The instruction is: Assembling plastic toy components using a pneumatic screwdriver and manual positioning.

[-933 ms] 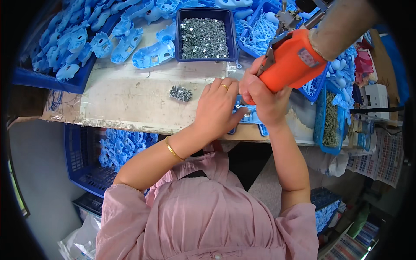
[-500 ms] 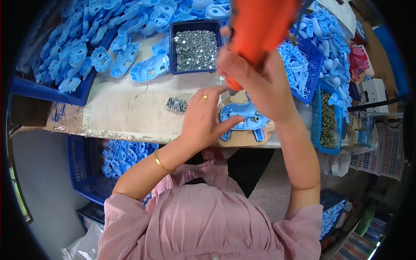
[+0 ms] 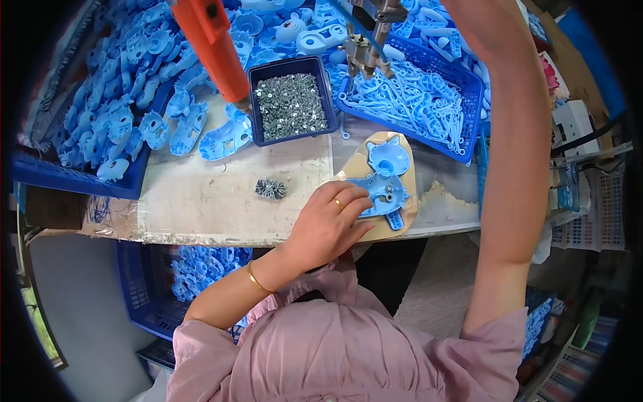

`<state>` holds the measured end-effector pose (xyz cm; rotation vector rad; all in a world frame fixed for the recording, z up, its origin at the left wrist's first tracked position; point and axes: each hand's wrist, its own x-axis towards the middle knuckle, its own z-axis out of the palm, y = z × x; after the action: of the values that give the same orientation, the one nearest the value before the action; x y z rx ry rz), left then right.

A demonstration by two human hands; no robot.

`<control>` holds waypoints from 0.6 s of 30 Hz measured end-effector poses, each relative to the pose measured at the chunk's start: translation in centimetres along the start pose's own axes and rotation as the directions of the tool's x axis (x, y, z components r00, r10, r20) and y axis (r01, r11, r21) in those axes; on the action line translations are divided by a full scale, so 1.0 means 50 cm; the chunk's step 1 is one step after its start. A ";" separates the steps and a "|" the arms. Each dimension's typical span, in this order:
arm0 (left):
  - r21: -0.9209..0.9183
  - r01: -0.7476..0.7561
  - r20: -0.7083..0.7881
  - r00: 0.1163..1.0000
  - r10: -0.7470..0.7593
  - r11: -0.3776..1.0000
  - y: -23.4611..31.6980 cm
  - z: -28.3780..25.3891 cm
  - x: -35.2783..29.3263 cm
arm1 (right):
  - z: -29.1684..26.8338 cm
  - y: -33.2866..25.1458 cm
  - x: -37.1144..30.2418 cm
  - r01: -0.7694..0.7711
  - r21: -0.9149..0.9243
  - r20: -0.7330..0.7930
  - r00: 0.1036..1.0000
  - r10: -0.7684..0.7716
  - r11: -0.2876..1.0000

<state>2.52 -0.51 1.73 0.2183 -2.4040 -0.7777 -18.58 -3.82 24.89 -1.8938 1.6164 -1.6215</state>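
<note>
My left hand (image 3: pixel 331 218), with a ring on one finger, lies over the left side of a light-blue plastic animal-shaped shell (image 3: pixel 390 191). Its fingers curl onto the shell and hold it against a tan board (image 3: pixel 410 161) at the table's front edge. The shell's round head part points away from me; my fingers cover its left part. Stretched far forward, my right hand (image 3: pixel 474 27) is cut off by the top edge, so its fingers are hidden. An orange power screwdriver (image 3: pixel 218 53) hangs free at the upper left, its tip beside the screw tray.
A dark-blue tray of screws (image 3: pixel 256 124) stands mid-table, with a small screw pile (image 3: pixel 270 189) nearer me. Metal clamp fittings (image 3: pixel 368 50) hang over a blue basket (image 3: pixel 479 100) of light-blue links. Blue shells heap at left (image 3: pixel 114 127) and back.
My right hand has let go of the orange screwdriver and reached far forward. The screwdriver has swung left. My left hand stays at the shell, which is now less covered.
</note>
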 end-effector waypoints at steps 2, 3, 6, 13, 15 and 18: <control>0.034 -0.059 0.007 0.998 0.059 0.998 0.001 0.006 0.005 | -0.018 0.023 0.000 0.072 0.022 0.009 0.997 -0.072 0.997; 0.032 -0.051 0.008 0.999 0.050 0.998 0.002 0.006 0.006 | -0.026 0.030 -0.006 0.063 0.106 0.028 0.997 -0.066 0.992; 0.085 -0.091 0.053 0.995 0.087 0.992 0.000 0.012 0.015 | -0.025 -0.017 -0.064 -0.112 0.363 0.091 0.992 0.085 0.925; 0.157 -0.160 0.149 0.979 0.137 0.975 -0.016 0.048 0.020 | -0.034 0.059 -0.211 -0.016 0.425 0.028 1.000 0.004 0.905; 0.197 -0.179 0.162 0.976 0.148 0.964 -0.018 0.054 0.020 | -0.025 0.071 -0.221 0.009 0.425 0.032 0.999 -0.025 0.905; 0.194 -0.167 0.160 0.978 0.136 0.967 -0.017 0.056 0.023 | -0.010 0.071 -0.236 0.040 0.419 0.011 0.999 -0.049 0.907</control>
<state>-0.09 -0.22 -0.03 0.0589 -2.6054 -0.4885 -19.01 4.21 15.56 -1.7216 1.1032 -1.7831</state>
